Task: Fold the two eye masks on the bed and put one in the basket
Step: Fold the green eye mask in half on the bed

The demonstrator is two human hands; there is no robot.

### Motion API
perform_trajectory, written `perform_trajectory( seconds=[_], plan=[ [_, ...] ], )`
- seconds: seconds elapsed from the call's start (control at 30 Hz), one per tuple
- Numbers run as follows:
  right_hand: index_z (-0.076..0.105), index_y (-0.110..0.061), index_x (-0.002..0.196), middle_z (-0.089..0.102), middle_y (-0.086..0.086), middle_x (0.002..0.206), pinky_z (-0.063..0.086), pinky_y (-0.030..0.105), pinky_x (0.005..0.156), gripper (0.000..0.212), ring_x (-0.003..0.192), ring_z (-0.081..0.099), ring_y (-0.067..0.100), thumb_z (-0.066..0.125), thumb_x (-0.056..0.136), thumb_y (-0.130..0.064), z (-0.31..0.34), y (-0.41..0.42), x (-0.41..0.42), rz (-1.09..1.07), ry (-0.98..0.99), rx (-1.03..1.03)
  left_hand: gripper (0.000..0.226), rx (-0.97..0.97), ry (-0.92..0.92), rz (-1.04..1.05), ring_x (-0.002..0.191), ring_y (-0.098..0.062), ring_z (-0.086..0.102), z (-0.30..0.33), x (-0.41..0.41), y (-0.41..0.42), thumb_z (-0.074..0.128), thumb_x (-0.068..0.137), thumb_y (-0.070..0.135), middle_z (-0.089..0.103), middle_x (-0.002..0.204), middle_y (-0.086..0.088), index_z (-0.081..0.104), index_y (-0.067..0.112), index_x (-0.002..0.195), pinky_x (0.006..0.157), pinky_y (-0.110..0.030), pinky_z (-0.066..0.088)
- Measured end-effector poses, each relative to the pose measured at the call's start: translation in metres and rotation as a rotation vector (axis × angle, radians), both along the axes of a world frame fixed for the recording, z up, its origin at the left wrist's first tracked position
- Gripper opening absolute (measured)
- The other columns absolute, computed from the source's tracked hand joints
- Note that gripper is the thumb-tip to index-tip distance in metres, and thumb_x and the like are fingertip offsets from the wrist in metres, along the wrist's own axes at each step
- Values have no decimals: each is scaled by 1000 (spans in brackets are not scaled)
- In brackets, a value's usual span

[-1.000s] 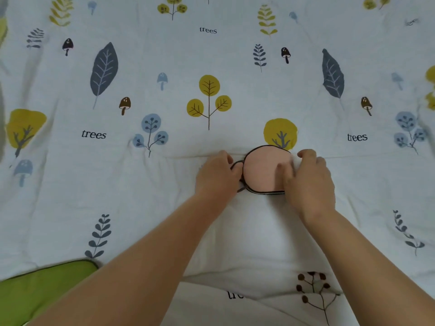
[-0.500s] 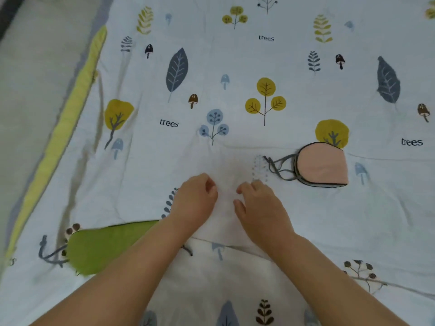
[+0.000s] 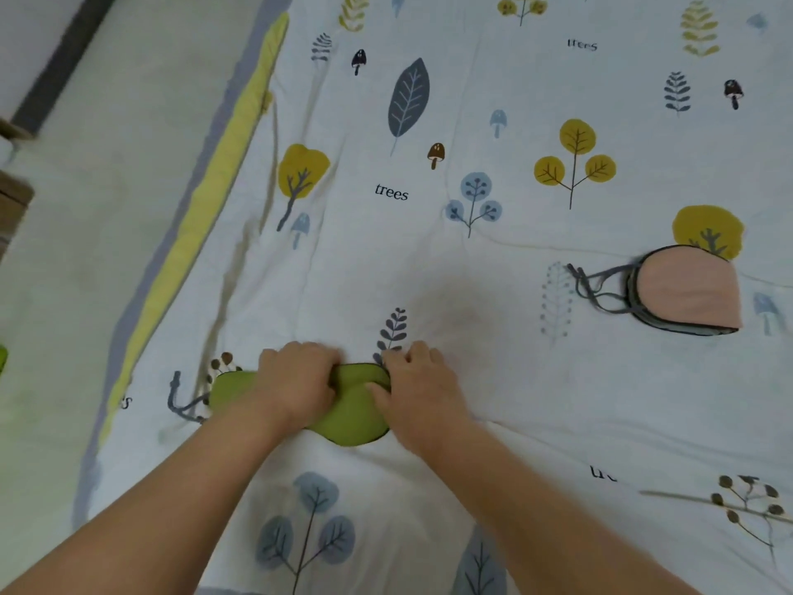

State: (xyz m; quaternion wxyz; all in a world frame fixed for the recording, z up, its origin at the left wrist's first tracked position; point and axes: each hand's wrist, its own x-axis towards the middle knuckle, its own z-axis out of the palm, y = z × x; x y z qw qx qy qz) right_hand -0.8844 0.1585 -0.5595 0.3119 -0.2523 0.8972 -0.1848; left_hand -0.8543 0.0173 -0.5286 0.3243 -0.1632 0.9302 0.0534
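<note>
A green eye mask (image 3: pixel 349 412) lies flat on the patterned bed cover, near its front left. My left hand (image 3: pixel 296 382) grips the mask's middle from above. My right hand (image 3: pixel 418 388) rests on its right end with fingers curled over the edge. The mask's left end (image 3: pixel 229 390) sticks out past my left hand, with a grey strap beside it. A pink eye mask (image 3: pixel 691 292) lies folded in half at the right, its grey strap (image 3: pixel 594 287) trailing to the left. No basket is in view.
The bed cover (image 3: pixel 472 259) has a yellow and grey border (image 3: pixel 201 216) running diagonally at the left, where the bed ends. Beyond it is pale floor (image 3: pixel 86 208). A brown object (image 3: pixel 13 199) shows at the far left edge.
Both hands let go of the folded pink mask and moved left and toward me onto the green mask. The view has swung left, so the pink mask now sits at the right.
</note>
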Motion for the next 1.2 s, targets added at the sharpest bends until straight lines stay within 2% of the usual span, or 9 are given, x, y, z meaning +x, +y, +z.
perform_trajectory(
  seconds=[0.13,0.27,0.5,0.7,0.8,0.87,0.97,1.1,1.2],
  plan=[
    [59,-14,101,57,14,106,41,36,86,20,99,51,29,53,84,-23,2,4,-15,-322,-240,-186,15,204,200,96,98,-28,57,2,-10,8,53,78,13,64,99,-5,62,18,89,83,-36,43],
    [53,-19,81,55,4,80,43,35,68,3,79,52,26,56,82,-19,10,28,-43,-478,-222,-234,15,288,291,132,97,-24,56,-1,-32,17,60,80,24,64,100,-3,61,20,94,83,-35,42],
    [60,-12,99,61,8,91,37,30,69,17,81,49,21,53,84,-16,12,86,-91,-654,-29,-108,22,222,225,116,95,-24,58,-17,-62,22,59,80,33,64,96,-2,60,19,97,84,-37,44],
    [51,-12,119,64,14,109,35,29,74,34,102,57,31,54,86,-19,6,115,-103,-830,33,-59,8,311,350,331,72,-17,57,-29,-75,25,63,76,18,59,70,6,57,22,74,55,-24,39],
    [42,-10,128,61,15,116,41,34,77,46,102,57,32,51,83,-13,3,116,-101,-834,-60,-3,11,391,461,448,73,-19,57,-34,-81,35,59,80,14,59,69,5,57,19,70,55,-22,38],
    [45,-13,124,63,12,111,45,37,77,46,94,57,29,50,79,-7,8,112,-97,-841,-3,-35,8,419,456,480,80,-19,55,-37,-82,42,62,80,19,59,82,1,57,15,85,67,-26,40],
    [50,-17,117,64,6,102,47,37,77,42,88,59,26,53,76,-6,21,98,-87,-799,152,-197,37,415,413,485,89,-20,51,-38,-81,45,69,77,20,54,90,0,51,13,107,76,-31,42],
    [50,-23,116,67,3,98,48,32,76,47,83,61,23,67,72,-16,30,69,-66,-607,82,-410,15,604,437,588,66,-15,52,-34,-79,47,61,82,15,52,74,3,51,18,93,53,-24,43],
    [50,-25,119,66,-1,109,45,24,81,52,97,60,17,69,71,-19,22,53,-53,-470,-28,-427,12,732,480,684,62,-14,46,-26,-79,51,46,91,23,50,70,2,52,15,85,54,-25,40]
  ],
)
